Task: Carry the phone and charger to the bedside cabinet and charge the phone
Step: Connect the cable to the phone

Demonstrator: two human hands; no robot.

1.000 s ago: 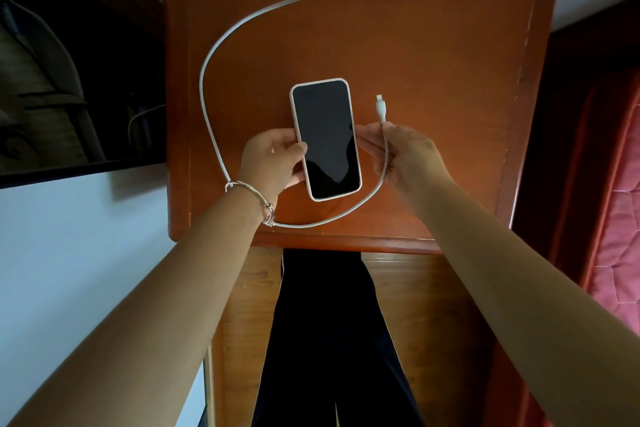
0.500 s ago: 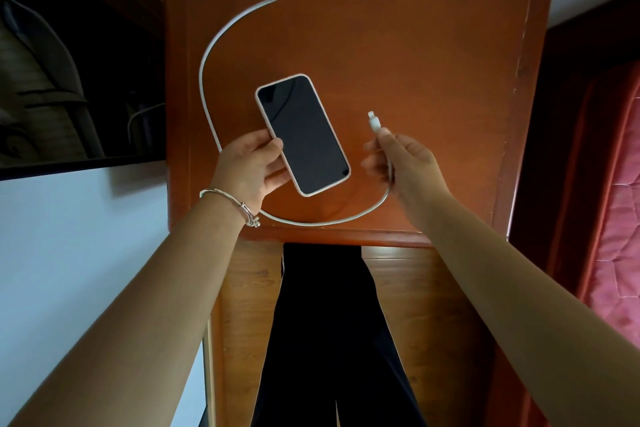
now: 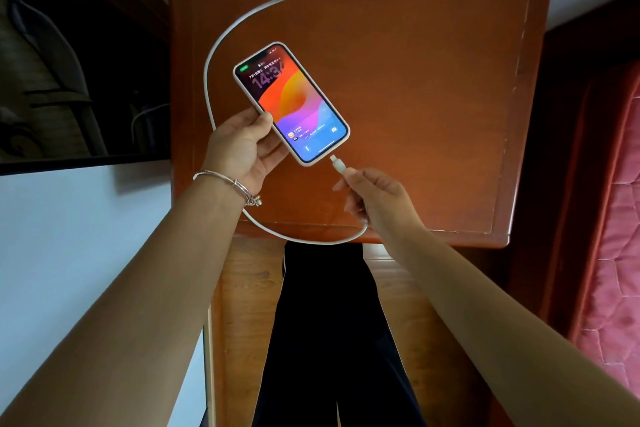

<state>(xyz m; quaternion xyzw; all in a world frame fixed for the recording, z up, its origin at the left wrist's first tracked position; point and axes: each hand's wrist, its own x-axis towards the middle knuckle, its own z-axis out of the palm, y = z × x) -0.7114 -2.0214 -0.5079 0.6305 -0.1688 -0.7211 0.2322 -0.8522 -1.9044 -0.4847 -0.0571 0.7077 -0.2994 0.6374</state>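
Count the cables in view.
1 for sure: the cable loops over the cabinet, its plug end pinched by the right hand at the phone's bottom edge. A pale curve in the dark left recess may be another.

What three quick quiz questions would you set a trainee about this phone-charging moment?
1. True or false: the pale-cased smartphone shows a dark screen.
2. Fill in: the right hand pinches the white charging cable at its ____.
3. The phone is gripped by: A the left hand; B both hands; C neither hand.

Key: 1 false, the screen is lit and colourful. 2 plug. 3 A.
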